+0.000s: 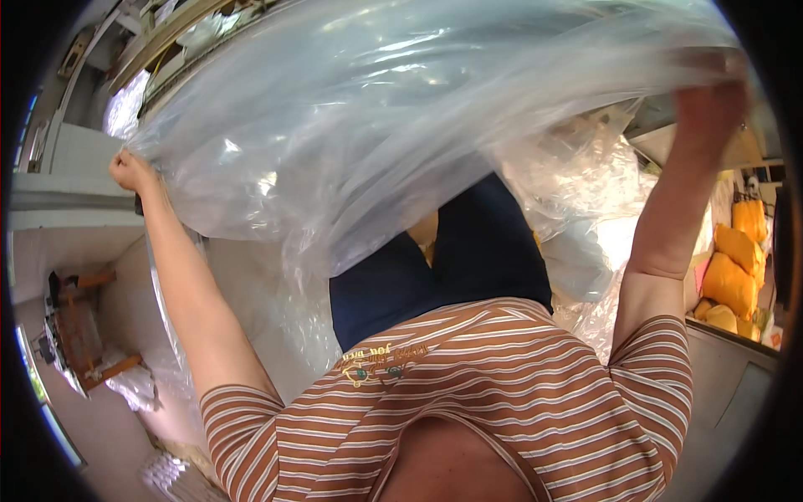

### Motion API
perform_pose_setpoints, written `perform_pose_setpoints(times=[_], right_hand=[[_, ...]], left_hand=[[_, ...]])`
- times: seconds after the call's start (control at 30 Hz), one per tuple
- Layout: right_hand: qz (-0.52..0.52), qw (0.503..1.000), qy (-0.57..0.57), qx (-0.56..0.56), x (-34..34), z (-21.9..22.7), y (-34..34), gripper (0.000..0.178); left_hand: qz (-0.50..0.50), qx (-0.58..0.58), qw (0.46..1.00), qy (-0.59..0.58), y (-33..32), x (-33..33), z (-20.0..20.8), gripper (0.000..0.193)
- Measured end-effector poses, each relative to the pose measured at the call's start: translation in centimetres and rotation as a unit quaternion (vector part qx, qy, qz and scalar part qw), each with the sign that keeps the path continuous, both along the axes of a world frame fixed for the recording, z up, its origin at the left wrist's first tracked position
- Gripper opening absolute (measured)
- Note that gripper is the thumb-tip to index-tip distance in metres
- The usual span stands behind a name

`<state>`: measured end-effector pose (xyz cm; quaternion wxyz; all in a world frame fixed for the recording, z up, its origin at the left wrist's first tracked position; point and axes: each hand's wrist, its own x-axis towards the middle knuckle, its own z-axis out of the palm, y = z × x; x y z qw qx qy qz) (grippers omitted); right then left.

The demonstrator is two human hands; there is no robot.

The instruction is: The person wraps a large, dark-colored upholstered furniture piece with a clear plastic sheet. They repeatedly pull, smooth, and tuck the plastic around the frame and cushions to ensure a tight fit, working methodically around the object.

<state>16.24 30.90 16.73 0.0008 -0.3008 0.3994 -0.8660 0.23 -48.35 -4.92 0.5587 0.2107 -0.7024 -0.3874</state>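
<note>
A large sheet of clear plastic film [360, 109] billows in front of me, spread between my raised arms. At the far left, my left hand [132, 171] is closed in a fist on the film's corner. My right hand [711, 88] is lifted at the upper right, beside the film's other end. It is smeared by motion and partly behind the film, so its fingers cannot be made out. The film's lower edge hangs in folds over my dark trousers.
More crumpled clear film [577, 176] lies beside my legs on the right. Yellow-orange bundles [732, 280] are stacked at the far right. A wooden stool-like frame [92, 330] stands at the left. Wooden rails [171, 33] run along the upper left.
</note>
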Motion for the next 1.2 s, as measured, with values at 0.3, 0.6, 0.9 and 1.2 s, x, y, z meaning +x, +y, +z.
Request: perform_pose_setpoints(times=[0.3, 0.6, 0.9, 1.2], right_hand=[[-0.133, 0.883, -0.196, 0.406, 6.8, -25.3, -16.9, 0.041], [-0.824, 0.349, 0.020, 0.446, 11.1, -7.9, 25.8, 0.027], [-0.746, 0.160, 0.350, 0.544, 3.2, 7.1, 14.6, 0.031], [-0.498, 0.484, 0.125, 0.709, -7.2, -17.5, 14.5, 0.036]], left_hand=[[-0.017, -0.056, 0.996, -0.070, -14.3, -5.0, -5.1, 0.033], [-0.091, -0.192, 0.973, -0.089, -9.4, -2.0, -0.2, 0.029], [-0.028, -0.142, 0.984, -0.101, 0.5, -2.1, -2.5, 0.029], [0.055, -0.275, 0.910, -0.305, -8.1, 7.6, -0.4, 0.026]])
